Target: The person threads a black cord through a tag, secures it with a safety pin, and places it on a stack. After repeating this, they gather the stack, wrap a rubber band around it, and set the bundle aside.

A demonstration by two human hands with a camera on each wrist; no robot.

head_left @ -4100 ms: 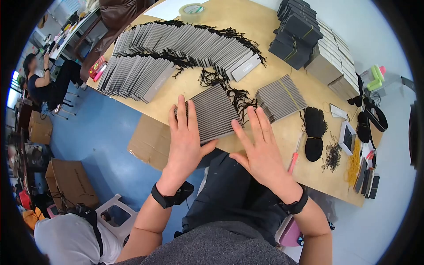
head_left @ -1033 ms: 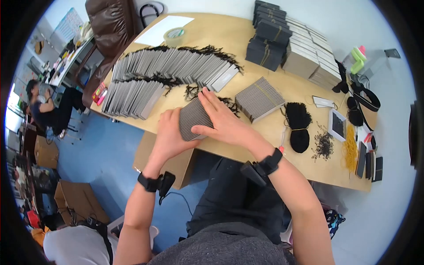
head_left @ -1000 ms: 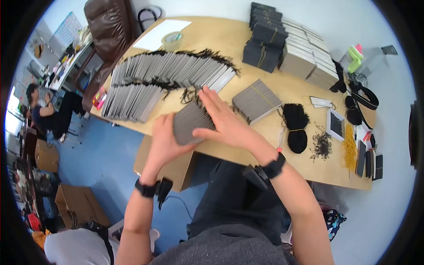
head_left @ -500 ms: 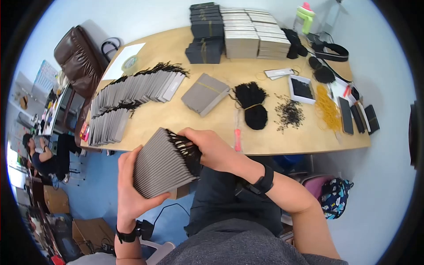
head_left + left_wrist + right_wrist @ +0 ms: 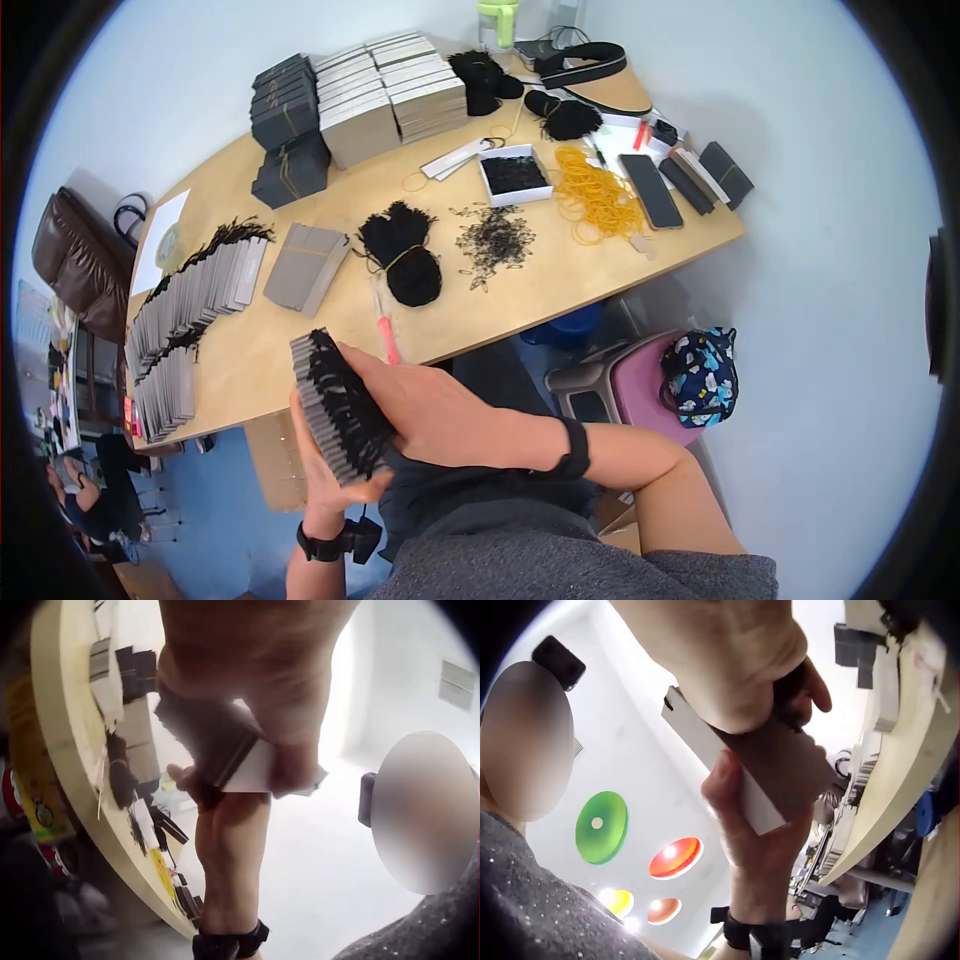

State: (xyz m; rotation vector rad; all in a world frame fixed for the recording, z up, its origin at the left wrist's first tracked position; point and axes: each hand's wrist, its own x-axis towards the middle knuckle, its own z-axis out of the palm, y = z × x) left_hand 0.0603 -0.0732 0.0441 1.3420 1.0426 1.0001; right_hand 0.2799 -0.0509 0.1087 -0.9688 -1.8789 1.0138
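Note:
Above the person's lap, in front of the table's edge, a stack of thin grey cards [image 5: 322,410] with black tassels [image 5: 350,405] along one side is held off the table. The left hand [image 5: 325,478] grips the stack from below and the left, its thumb at the lower end. The right hand [image 5: 425,408] lies over the tasselled side, fingers bent round it and partly hidden. In the right wrist view, the left thumb presses against the stack [image 5: 769,765]. The left wrist view shows the stack [image 5: 244,761] between both hands, blurred.
On the table [image 5: 480,320] lie fanned tasselled cards [image 5: 200,295], a banded grey stack [image 5: 307,265], a black tassel bundle [image 5: 400,255], a pink-handled tool [image 5: 388,340], small black pieces [image 5: 495,243], yellow bands [image 5: 597,195] and a phone [image 5: 650,190]. Black and white stacks [image 5: 360,125] stand behind.
Both hands have lifted the tasselled stack from the table and turned it so the tassels face up. The right hand has moved from its top to the tasselled side. The head view has swung right.

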